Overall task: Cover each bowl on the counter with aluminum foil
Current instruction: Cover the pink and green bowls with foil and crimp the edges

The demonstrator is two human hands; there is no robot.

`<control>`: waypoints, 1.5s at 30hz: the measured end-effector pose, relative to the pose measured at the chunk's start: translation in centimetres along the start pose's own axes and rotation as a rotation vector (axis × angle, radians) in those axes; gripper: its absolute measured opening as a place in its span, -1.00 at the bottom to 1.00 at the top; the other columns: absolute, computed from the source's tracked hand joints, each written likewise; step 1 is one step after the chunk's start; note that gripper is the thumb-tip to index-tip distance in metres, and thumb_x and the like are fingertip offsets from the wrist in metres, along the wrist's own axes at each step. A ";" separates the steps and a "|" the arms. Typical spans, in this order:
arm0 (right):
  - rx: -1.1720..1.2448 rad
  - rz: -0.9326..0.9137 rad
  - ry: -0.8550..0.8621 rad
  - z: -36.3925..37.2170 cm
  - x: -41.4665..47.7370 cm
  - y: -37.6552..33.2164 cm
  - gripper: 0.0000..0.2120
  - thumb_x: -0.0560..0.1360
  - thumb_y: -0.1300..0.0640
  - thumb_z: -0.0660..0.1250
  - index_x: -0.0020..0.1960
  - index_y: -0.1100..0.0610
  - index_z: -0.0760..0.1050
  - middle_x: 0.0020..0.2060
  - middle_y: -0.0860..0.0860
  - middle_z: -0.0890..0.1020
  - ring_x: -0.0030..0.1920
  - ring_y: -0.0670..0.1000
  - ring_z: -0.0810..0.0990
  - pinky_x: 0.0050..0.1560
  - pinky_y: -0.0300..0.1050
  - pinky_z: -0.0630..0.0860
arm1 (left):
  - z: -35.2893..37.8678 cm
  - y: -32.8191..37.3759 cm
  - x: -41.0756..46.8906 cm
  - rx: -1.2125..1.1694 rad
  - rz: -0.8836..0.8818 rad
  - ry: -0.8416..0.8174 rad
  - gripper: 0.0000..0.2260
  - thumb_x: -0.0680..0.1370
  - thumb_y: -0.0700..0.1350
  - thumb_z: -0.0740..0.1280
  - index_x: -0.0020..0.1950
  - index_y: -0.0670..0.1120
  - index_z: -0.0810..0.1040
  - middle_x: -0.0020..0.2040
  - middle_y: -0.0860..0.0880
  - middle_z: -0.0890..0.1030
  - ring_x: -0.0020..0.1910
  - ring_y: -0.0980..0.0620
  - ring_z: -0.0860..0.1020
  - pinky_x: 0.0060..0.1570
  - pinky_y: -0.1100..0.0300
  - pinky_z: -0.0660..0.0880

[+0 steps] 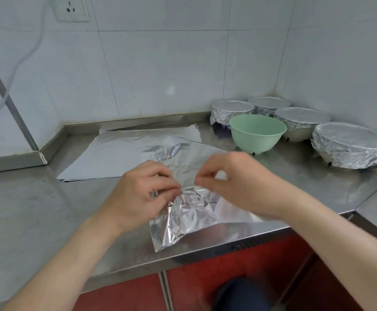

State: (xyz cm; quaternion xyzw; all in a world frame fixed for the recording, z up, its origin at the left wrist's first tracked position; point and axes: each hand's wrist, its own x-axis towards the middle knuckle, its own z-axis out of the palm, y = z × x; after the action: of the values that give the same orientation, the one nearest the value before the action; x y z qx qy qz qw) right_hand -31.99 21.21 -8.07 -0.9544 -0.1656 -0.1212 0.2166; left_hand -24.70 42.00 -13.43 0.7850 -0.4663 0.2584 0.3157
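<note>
Fingers point(167, 187) of my left hand point(138, 196) are curled and pinch the crumpled foil sheet point(189, 212) at a raised fold. My right hand point(237, 182) pinches the same fold just beside them, though I see its fingertips only as a blur. The sheet lies on the steel counter point(37, 209) near the front edge, its middle hidden under both hands. Flat foil sheets point(120, 151) lie behind it. At back right a bare green bowl point(257, 133) stands among four foil-covered bowls point(232, 108); the rearmost is half hidden, the nearest cut off by the frame
</note>
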 end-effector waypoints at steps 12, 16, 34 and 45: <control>0.126 0.020 -0.008 0.8 0.4 0.9 -0.96 0.44 0.06 0.48 -0.12 -0.01 0.70 -0.21 -0.13 0.68 -0.14 -0.15 0.59 -0.06 -0.24 0.47 | 1.0 1.7 0.8 -0.151 -0.152 -0.019 -0.90 0.38 0.04 0.50 -0.15 0.07 0.73 -0.18 0.13 0.60 -0.16 0.12 0.54 -0.21 0.34 0.42; 0.041 -0.051 0.026 1.4 0.3 1.0 -0.96 0.43 0.08 0.49 -0.13 0.02 0.70 -0.21 -0.07 0.67 -0.19 -0.05 0.59 -0.05 -0.06 0.50 | 1.4 1.3 0.7 -0.122 -0.133 -0.021 -0.92 0.38 -0.04 0.51 -0.16 0.01 0.72 -0.17 0.13 0.59 -0.18 0.14 0.53 -0.18 0.29 0.44; -0.195 -0.123 0.185 3.0 -0.4 0.5 -0.92 0.44 0.01 0.39 -0.14 -0.01 0.64 -0.25 -0.10 0.61 -0.17 -0.01 0.57 -0.15 -0.04 0.46 | 1.3 0.6 0.4 -0.036 -0.054 0.003 -0.93 0.41 -0.11 0.45 -0.16 -0.08 0.69 -0.21 0.10 0.59 -0.18 0.15 0.52 -0.14 0.25 0.46; 0.302 0.070 0.009 0.5 -0.1 2.2 -0.96 0.46 0.13 0.47 -0.12 0.06 0.71 -0.26 -0.07 0.69 -0.26 -0.19 0.57 -0.19 -0.41 0.40 | 1.6 1.8 1.3 -0.011 -0.024 -0.024 -0.87 0.37 -0.08 0.49 -0.10 0.02 0.72 -0.20 0.13 0.59 -0.18 0.12 0.51 -0.15 0.25 0.44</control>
State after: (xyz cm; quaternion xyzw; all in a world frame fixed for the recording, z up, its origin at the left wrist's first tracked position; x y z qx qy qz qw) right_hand -31.14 19.50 -9.31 -0.9157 -0.1478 -0.0914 0.3624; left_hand -25.59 39.40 -13.18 0.7918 -0.4621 0.2425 0.3174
